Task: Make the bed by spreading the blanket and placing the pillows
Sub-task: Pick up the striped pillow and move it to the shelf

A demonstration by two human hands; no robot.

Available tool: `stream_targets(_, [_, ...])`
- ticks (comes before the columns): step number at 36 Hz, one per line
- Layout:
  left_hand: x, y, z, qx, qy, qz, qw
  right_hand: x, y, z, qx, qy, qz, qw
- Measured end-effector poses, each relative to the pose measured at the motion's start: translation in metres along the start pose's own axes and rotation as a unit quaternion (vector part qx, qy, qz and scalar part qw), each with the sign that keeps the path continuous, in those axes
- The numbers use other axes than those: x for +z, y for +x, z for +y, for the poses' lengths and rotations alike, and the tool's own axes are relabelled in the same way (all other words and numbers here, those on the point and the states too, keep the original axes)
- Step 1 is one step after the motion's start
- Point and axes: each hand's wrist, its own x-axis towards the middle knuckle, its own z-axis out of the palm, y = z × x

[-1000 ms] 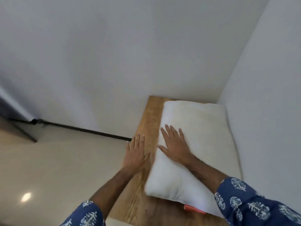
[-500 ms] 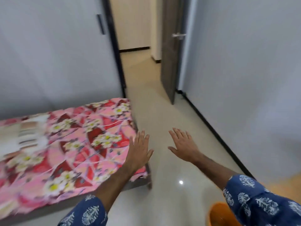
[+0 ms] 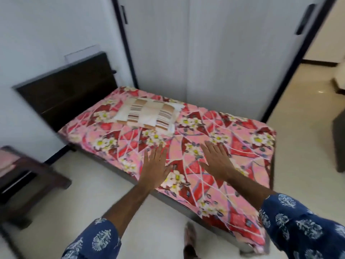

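Room: white walls, pale tiled floor [image 3: 97,186], grey sliding wardrobe doors [image 3: 214,53] behind the bed.
Bed: dark headboard [image 3: 69,98]; pink-and-red floral blanket [image 3: 214,128] spread flat over it.
Pillow [image 3: 149,116]: striped, lying on the blanket near the headboard.
Dark wooden table [image 3: 28,176]: left of bed.
Left hand [image 3: 155,168], right hand [image 3: 217,161]: palms down, fingers straight and spread, holding nothing, over the blanket's near edge; contact unclear.

Left hand [image 3: 156,166] and right hand [image 3: 217,160] reach forward (fingers straight, palms down), holding nothing.
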Motion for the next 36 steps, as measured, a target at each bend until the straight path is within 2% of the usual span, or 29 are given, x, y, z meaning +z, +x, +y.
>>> stream_targets(8, [0.000,0.059,-0.127,-0.090,0.000,-0.004,0.996,0.018,0.175,-0.062,-0.087,0.026,-0.030,0.995])
stream_targets(16, [-0.011,0.125,-0.230,-0.148,0.009,-0.020,0.989,0.026,0.320,-0.114,-0.131,0.042,-0.064,0.988])
stream_targets(22, [0.007,0.159,-0.310,-0.170,0.010,-0.037,0.985,0.039,0.408,-0.156,-0.153,0.045,-0.081,0.984])
stream_targets(29, [0.032,0.210,-0.433,-0.162,-0.016,-0.026,0.986,0.061,0.508,-0.228,-0.119,0.048,-0.094,0.987])
stream_targets(36, [0.049,0.271,-0.560,-0.096,-0.040,-0.062,0.993,0.079,0.584,-0.293,-0.037,0.069,-0.105,0.991])
